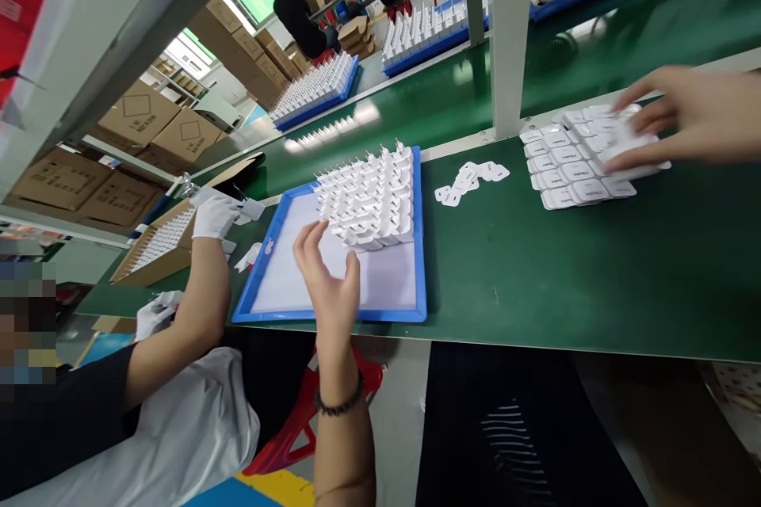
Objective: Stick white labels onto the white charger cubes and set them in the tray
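Observation:
My left hand (326, 277), a dark bead bracelet on its wrist, is raised over the near part of a blue-rimmed tray (423, 277). Its thumb and fingers are spread with nothing between them. Just beyond the fingertips, rows of small white plastic pieces (374, 202) with thin prongs stand packed together in the tray. At the right, my right hand (683, 119) pinches a white card piece (621, 144), blurred by motion, over flat sheets of printed white cards (564, 162). A small heap of loose white tags (469, 178) lies between the tray and the sheets.
A co-worker's white-gloved hand (214, 214) works at the left beside a cardboard box (151, 245) of white pieces. A white post (508, 40) rises behind the green table (511, 277). Further blue trays (318, 99) stand beyond; a red stool (297, 428) is below.

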Demonstrator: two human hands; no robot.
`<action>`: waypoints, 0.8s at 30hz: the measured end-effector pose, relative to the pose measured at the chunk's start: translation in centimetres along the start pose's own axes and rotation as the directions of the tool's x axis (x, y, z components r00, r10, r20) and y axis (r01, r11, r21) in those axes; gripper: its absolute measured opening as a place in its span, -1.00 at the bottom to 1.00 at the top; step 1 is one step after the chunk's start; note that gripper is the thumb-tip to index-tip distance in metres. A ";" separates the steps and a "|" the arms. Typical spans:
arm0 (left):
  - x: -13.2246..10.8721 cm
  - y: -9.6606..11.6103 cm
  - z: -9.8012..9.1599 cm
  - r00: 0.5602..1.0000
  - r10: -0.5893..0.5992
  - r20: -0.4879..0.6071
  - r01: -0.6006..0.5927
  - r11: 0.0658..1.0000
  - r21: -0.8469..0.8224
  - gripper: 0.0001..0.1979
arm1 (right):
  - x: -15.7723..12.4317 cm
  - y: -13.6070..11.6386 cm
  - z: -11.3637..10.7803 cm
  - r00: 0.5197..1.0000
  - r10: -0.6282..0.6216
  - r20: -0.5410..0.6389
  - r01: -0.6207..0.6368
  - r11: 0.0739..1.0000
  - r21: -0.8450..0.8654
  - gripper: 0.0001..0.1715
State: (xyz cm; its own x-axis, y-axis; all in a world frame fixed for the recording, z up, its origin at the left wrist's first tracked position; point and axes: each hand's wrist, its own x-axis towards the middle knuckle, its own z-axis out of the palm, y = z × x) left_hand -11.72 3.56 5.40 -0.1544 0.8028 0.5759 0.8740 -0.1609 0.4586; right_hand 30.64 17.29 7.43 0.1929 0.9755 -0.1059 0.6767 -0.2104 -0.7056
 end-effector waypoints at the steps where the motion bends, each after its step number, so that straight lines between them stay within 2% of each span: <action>1: -1.1 1.7 0.1 0.994 0.097 -0.058 -0.098 0.995 -0.015 -0.48 | -1.7 -1.2 1.3 0.979 -0.041 0.201 0.035 0.999 0.030 -0.24; 2: -2.3 3.4 0.5 0.980 0.188 -0.058 -0.191 0.981 -0.040 -0.46 | -3.5 -2.3 2.7 0.899 -0.153 0.410 0.110 0.986 0.128 -0.19; 3: -3.4 5.0 1.0 0.956 0.294 -0.007 -0.294 0.953 -0.068 -0.41 | -5.3 -3.3 4.2 0.790 -0.257 0.557 0.147 0.961 0.235 -0.18; 5: -5.4 7.4 2.7 0.861 0.470 0.194 -0.453 0.883 -0.123 -0.38 | -8.4 -4.7 6.9 0.561 -0.395 0.727 0.147 0.912 0.383 -0.17; 6: -6.1 8.2 3.6 0.801 0.537 0.264 -0.509 0.843 -0.173 -0.40 | -9.5 -5.1 8.0 0.514 -0.401 0.758 0.163 0.913 0.373 -0.24; 7: -6.6 8.7 4.5 0.755 0.579 0.307 -0.534 0.815 -0.224 -0.41 | -10.3 -5.3 8.8 0.498 -0.385 0.777 0.174 0.922 0.345 -0.28; 8: -7.0 9.0 5.3 0.733 0.599 0.322 -0.533 0.801 -0.274 -0.42 | -10.8 -5.3 9.3 0.493 -0.353 0.795 0.173 0.935 0.309 -0.29; 9: -7.2 9.1 5.9 0.734 0.598 0.322 -0.508 0.798 -0.324 -0.44 | -11.0 -5.3 9.6 0.486 -0.325 0.811 0.156 0.946 0.286 -0.26; 10: -7.4 9.0 6.3 0.753 0.577 0.315 -0.461 0.805 -0.374 -0.47 | -10.8 -5.2 9.7 0.457 -0.310 0.834 0.120 0.950 0.287 -0.19; 12: -7.9 8.5 6.7 0.817 0.496 0.294 -0.322 0.816 -0.480 -0.55 | -9.7 -5.1 9.7 0.325 -0.315 0.892 0.007 0.944 0.331 -0.04; 13: -8.1 8.2 6.8 0.856 0.435 0.281 -0.237 0.812 -0.534 -0.59 | -8.9 -5.2 9.7 0.266 -0.332 0.905 -0.040 0.934 0.355 -0.03; 14: -8.4 7.9 6.8 0.894 0.359 0.269 -0.144 0.798 -0.586 -0.62 | -7.9 -5.5 9.9 0.255 -0.345 0.903 -0.053 0.928 0.369 -0.10; 15: -8.6 7.7 6.8 0.924 0.276 0.266 -0.048 0.772 -0.634 -0.64 | -6.9 -5.8 10.1 0.307 -0.340 0.889 -0.010 0.933 0.360 -0.24; 16: -8.8 7.6 6.8 0.940 0.200 0.276 0.042 0.736 -0.676 -0.65 | -5.9 -6.3 10.6 0.414 -0.324 0.851 0.077 0.944 0.322 -0.40; 18: -9.1 7.4 6.9 0.942 0.094 0.323 0.187 0.651 -0.736 -0.65 | -4.0 -7.5 11.9 0.665 -0.295 0.686 0.284 0.950 0.133 -0.60; 19: -9.2 7.5 7.0 0.936 0.077 0.343 0.229 0.606 -0.761 -0.65 | -3.3 -8.1 12.6 0.745 -0.286 0.602 0.338 0.941 0.029 -0.62; 20: -9.2 7.6 7.0 0.931 0.076 0.356 0.254 0.565 -0.786 -0.65 | -2.6 -8.8 13.4 0.797 -0.277 0.537 0.364 0.930 -0.061 -0.61; 21: -9.1 7.7 7.1 0.931 0.082 0.356 0.263 0.525 -0.809 -0.65 | -2.1 -9.4 14.1 0.827 -0.264 0.496 0.369 0.921 -0.124 -0.57; 24: -9.0 8.0 7.1 0.932 0.104 0.347 0.270 0.437 -0.858 -0.63 | -1.4 -10.9 15.7 0.863 -0.218 0.456 0.363 0.895 -0.260 -0.57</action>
State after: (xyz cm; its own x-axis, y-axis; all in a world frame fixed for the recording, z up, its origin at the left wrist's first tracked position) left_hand -0.06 -0.85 -0.97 0.1072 0.9306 0.3500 -0.0553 -0.3459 0.9366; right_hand 11.89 19.23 4.26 -0.3046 0.9171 -0.2573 0.8604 0.1491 -0.4874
